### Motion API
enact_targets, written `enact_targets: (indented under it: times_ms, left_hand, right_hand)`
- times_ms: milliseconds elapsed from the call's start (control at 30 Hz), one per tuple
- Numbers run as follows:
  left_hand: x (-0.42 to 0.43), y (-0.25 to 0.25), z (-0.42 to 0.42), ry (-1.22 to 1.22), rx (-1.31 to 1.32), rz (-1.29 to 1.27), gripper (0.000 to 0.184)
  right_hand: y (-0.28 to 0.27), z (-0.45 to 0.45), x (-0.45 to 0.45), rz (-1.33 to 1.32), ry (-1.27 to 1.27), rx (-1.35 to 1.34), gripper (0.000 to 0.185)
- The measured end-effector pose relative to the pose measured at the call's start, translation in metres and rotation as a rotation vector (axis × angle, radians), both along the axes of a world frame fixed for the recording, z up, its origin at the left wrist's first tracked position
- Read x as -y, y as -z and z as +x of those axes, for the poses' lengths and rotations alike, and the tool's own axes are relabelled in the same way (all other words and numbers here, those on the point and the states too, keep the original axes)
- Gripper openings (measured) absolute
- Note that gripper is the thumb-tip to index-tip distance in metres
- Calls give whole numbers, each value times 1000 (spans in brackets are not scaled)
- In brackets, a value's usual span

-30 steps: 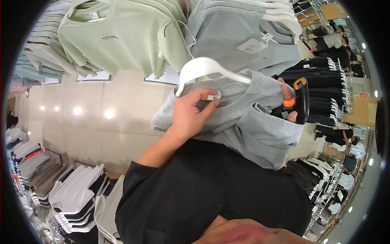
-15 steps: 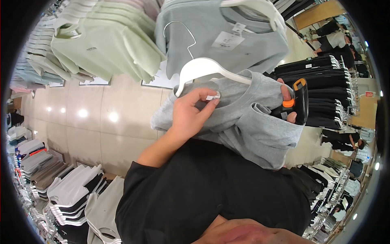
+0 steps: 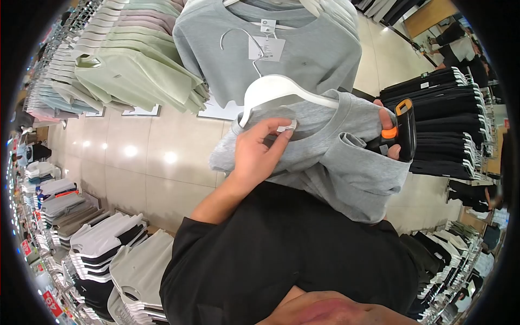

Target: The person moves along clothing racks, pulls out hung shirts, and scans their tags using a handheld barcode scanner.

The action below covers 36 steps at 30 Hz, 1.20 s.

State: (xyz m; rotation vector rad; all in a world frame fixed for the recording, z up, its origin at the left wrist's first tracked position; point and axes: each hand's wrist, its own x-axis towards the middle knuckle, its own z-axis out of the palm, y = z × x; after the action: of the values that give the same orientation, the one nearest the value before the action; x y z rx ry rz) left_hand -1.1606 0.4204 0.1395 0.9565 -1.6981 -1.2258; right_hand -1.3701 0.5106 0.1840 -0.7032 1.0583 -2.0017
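Note:
A grey T-shirt [image 3: 325,146] hangs on a white hanger [image 3: 276,86] with a metal hook, tilted in front of my chest. My left hand [image 3: 260,146] is closed in a pinch on a small white neck label [image 3: 285,128] inside the shirt's collar. At the shirt's right side my right hand [image 3: 385,120] is wrapped round a black and orange handheld scanner [image 3: 404,130]. Most of that hand is hidden behind the scanner and the shirt's cloth. Just beyond hangs a blue-grey shirt [image 3: 314,59] with a white paper tag [image 3: 266,49].
Pale green shirts [image 3: 135,76] hang on a rack at upper left. Black garments [image 3: 428,119] on white hangers are at right. White and beige shirts [image 3: 141,265] hang at lower left, more clothes [image 3: 444,260] at lower right. Tiled floor [image 3: 141,179] shows between racks. A person [image 3: 455,49] is at upper right.
The view has shifted, so the racks and blue-grey shirt sit differently in the frame. My hands keep the same hold on the label and the scanner.

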Motion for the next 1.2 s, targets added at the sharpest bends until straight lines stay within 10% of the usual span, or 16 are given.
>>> enact_targets:
  times_ms: [167,467,600,667,800,867,1200]
  left_hand:
    - [-6,1,-4,48,-54,129,22]
    - [13,7,74,-278,152,-463,35]
    - [11,19,91,-11,296,-252,36]
    - [1,11,91,41,422,265,35]
    - [-12,3,93,5,453,249,36]
    - [-15,4,88,-147,380,-611,38]
    - [-27,-13,10,302,497,-579,64]
  right_hand:
    - [6,-14,-12,-24,7,33,78]
    - [13,-28,-38,-62,56,91,78]
    - [14,-40,-45,-67,66,124,78]
    - [18,-41,-40,-70,71,140,78]
    - [18,-37,-46,-66,86,167,78]
    - [15,-27,-50,-76,93,168,78]
    - [22,-20,-22,-58,-12,149,76]
